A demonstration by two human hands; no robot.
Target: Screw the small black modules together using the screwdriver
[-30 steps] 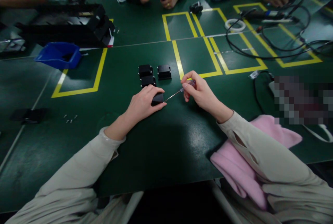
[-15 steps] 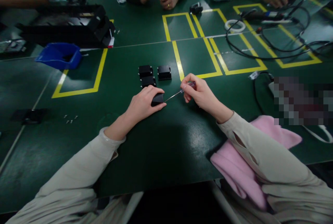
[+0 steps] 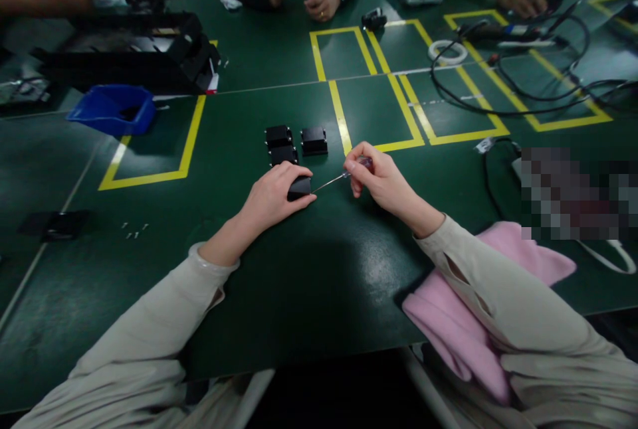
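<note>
My left hand (image 3: 276,194) is closed around a small black box (image 3: 300,187) on the green table, thumb on its near side and fingers over the far side. In my right hand (image 3: 373,173) is a screwdriver (image 3: 333,180), gripped by its dark, see-through handle. Its thin shaft slants down to the left, and the tip meets the right end of the box; the exact contact point is too small to make out. Just beyond my left hand sit more black boxes (image 3: 278,136) with shiny screws at their sides, and another similar box (image 3: 314,140) stands apart to the right.
Several loose screws (image 3: 133,230) lie at the left. Further back are a blue bin (image 3: 113,109) and a black case (image 3: 129,50). A pink cloth (image 3: 456,319) lies under my right forearm. Black cables (image 3: 523,110) loop at the right. Co-workers' hands (image 3: 323,2) are across the table.
My hands, the black box and the screwdriver hold nearly the same pose; the view has shifted slightly. Across the table, a co-worker's hands have moved a little.
</note>
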